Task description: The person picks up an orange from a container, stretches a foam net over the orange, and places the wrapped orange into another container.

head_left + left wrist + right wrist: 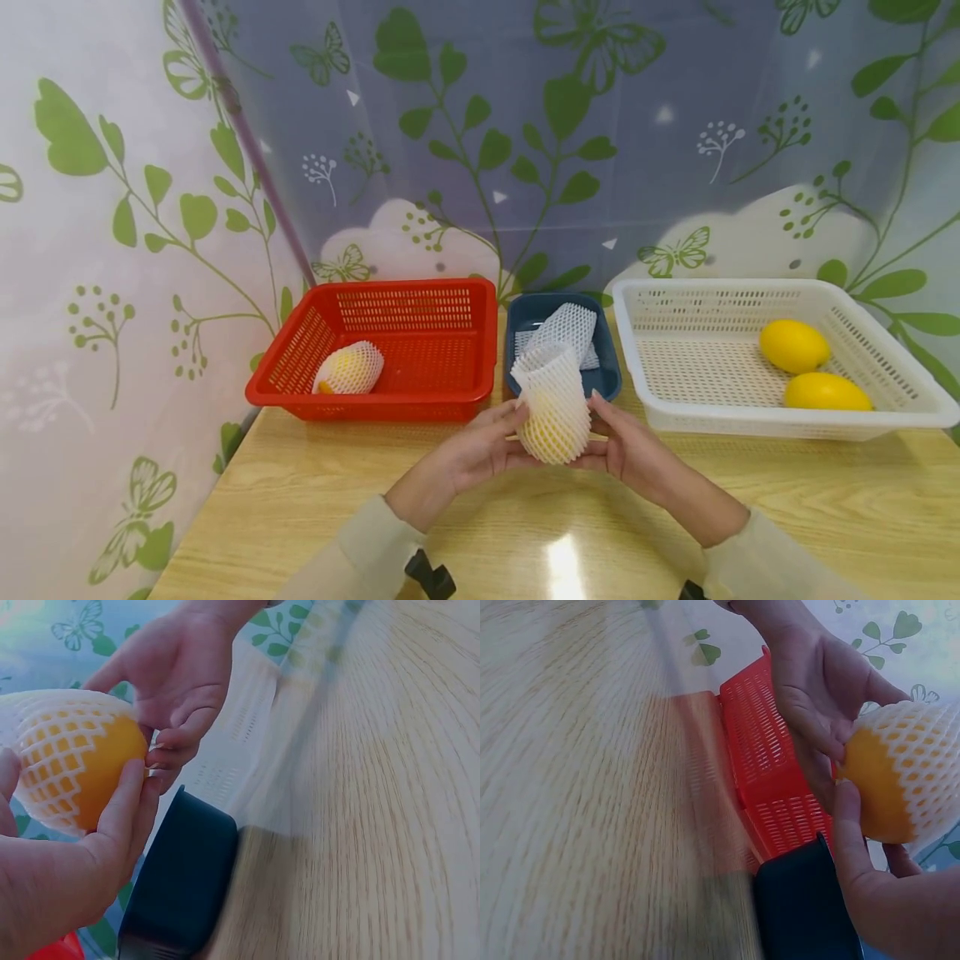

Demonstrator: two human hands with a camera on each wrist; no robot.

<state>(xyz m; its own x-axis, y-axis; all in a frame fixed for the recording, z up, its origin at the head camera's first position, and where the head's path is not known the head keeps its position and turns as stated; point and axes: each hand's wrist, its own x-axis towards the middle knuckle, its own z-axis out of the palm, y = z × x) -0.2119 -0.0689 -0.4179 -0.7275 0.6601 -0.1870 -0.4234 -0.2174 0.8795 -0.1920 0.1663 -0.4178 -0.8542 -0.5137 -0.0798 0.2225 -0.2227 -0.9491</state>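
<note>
Both hands hold a smooth, oval yellow fruit (555,429) partly covered by a white foam net sleeve (542,367), above the table's near side. My left hand (483,446) grips it from the left, thumb on the net. On the opposite side my right hand (633,450) grips it, fingers beneath and thumb against the net. The wrist views show the bare orange-yellow end (120,761) poking out of the net, fingertips of both hands at it. The sleeve's upper part stands loose above the fruit in the head view.
Behind the hands, a small blue bin (611,379) holds white foam nets (573,325). To the left, a red basket (427,407) contains one netted yellow fruit (352,368). A white basket (697,417) on the right has two bare yellow fruits (795,346). A patterned cloth (465,167) hangs behind.
</note>
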